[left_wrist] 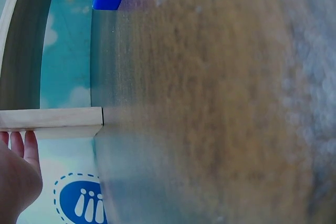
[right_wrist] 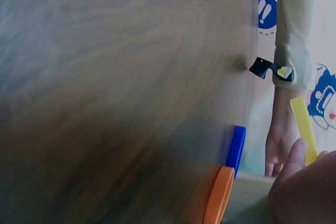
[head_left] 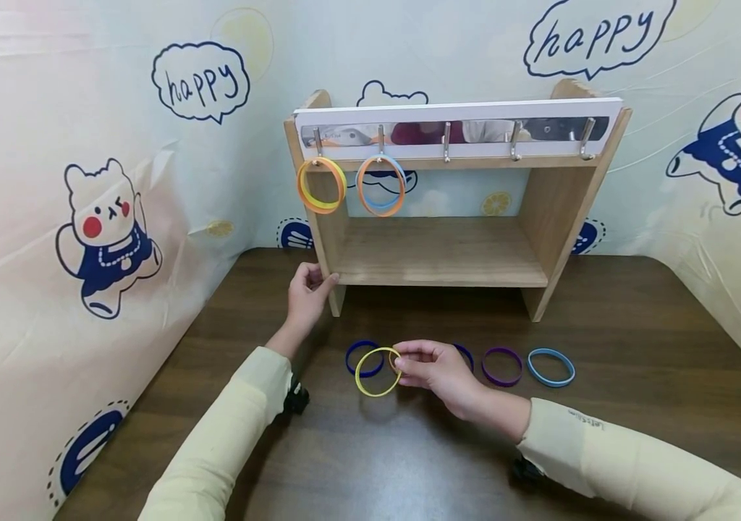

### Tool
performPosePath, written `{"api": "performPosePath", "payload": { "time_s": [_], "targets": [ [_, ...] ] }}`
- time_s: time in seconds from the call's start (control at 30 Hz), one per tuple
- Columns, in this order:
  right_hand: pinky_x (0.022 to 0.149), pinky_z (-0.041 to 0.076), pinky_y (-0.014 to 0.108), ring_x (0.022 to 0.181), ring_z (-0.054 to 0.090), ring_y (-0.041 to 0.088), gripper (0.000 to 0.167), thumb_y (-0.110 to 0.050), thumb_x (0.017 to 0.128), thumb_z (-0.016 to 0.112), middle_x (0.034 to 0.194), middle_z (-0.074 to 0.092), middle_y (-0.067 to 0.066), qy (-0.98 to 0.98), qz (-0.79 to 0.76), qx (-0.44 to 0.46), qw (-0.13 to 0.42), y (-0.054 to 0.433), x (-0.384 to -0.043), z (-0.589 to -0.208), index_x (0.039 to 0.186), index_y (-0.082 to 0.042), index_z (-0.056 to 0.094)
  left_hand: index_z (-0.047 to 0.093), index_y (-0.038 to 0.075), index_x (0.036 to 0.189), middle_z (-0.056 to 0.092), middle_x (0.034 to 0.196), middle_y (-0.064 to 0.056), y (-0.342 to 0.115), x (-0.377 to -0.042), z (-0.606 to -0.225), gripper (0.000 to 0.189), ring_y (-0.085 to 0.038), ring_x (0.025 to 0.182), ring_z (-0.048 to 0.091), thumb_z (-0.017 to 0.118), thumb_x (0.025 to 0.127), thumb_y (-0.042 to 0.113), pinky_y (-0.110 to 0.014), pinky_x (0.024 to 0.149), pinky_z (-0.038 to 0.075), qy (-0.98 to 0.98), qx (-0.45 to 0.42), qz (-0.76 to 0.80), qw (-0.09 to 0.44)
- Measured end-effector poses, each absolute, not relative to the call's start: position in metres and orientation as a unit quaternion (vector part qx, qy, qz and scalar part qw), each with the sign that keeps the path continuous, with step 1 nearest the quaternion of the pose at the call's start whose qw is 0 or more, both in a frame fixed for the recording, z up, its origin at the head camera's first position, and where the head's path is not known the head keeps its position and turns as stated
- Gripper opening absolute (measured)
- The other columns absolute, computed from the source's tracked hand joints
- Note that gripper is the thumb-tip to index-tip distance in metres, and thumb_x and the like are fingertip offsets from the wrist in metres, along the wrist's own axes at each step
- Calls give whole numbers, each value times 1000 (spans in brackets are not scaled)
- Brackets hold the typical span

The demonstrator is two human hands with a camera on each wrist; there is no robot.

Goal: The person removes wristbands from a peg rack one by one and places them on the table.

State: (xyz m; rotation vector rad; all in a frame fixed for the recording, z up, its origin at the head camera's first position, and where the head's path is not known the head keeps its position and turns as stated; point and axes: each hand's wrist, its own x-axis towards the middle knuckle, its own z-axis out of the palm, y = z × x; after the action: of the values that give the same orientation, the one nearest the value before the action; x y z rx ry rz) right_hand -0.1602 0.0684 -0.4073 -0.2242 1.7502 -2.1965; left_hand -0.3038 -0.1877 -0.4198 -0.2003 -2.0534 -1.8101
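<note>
My right hand (head_left: 438, 373) pinches a yellow silicone wristband (head_left: 359, 373) between thumb and fingers, above the table. In the right wrist view the yellow wristband (right_wrist: 303, 127) appears edge-on beside the thumb. My left hand (head_left: 307, 298) holds the left side panel (head_left: 326, 250) of a wooden shelf rack, its thumb at the front edge. Behind the yellow band lies a dark blue wristband (head_left: 347, 359). An orange wristband (right_wrist: 219, 195) sits close to it, mostly hidden by my right hand in the head view. Another dark blue wristband (head_left: 466, 354) is partly covered by that hand.
Purple (head_left: 502, 383) and light blue (head_left: 551, 383) wristbands lie to the right on the brown table (head_left: 370, 463). Along the rack's white hook rail (head_left: 475, 112), yellow and orange bands (head_left: 305, 199) hang on the leftmost hook. Orange and light blue bands (head_left: 360, 192) hang beside them.
</note>
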Motion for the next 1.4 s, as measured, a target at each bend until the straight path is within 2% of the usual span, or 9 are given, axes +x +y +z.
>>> {"api": "performPosePath", "payload": {
  "time_s": [0.13, 0.3, 0.8, 1.1, 1.4],
  "targets": [
    [78, 56, 35, 88, 66, 19, 35, 5, 88, 65, 96, 66, 10, 620, -762, -83, 169, 62, -158, -411, 119, 18, 55, 54, -6, 108, 58, 104, -15, -185, -298, -412, 27, -19, 93, 56, 70, 89, 5, -23, 80, 51, -729, -78, -650, 197],
    [77, 56, 36, 87, 66, 22, 35, 4, 89, 66, 97, 67, 16, 637, -744, -82, 185, 53, -153, -413, 119, 17, 55, 52, -11, 108, 57, 103, -16, -180, -281, -394, 26, -19, 92, 55, 68, 89, 0, -21, 79, 50, -730, -81, -652, 185],
    [75, 57, 35, 76, 65, 15, 31, 3, 89, 67, 88, 67, 12, 648, -734, -56, 195, 36, -140, -424, 116, 15, 58, 53, -10, 107, 58, 101, -15, -179, -280, -392, 25, -20, 92, 55, 68, 89, 0, -21, 78, 50, -732, -77, -650, 189],
    [73, 57, 32, 75, 65, 13, 29, 5, 88, 66, 82, 65, 5, 650, -735, -43, 189, 31, -138, -426, 114, 16, 58, 54, -7, 108, 58, 103, -12, -187, -301, -416, 27, -18, 93, 55, 70, 89, 4, -20, 79, 50, -720, -72, -663, 192],
    [73, 57, 31, 75, 64, 13, 29, 8, 87, 66, 81, 65, 4, 648, -737, -37, 189, 27, -138, -427, 113, 18, 57, 54, -4, 108, 58, 103, -13, -187, -302, -419, 28, -19, 93, 56, 71, 89, 7, -26, 82, 51, -727, -77, -651, 206]
  ]
}}
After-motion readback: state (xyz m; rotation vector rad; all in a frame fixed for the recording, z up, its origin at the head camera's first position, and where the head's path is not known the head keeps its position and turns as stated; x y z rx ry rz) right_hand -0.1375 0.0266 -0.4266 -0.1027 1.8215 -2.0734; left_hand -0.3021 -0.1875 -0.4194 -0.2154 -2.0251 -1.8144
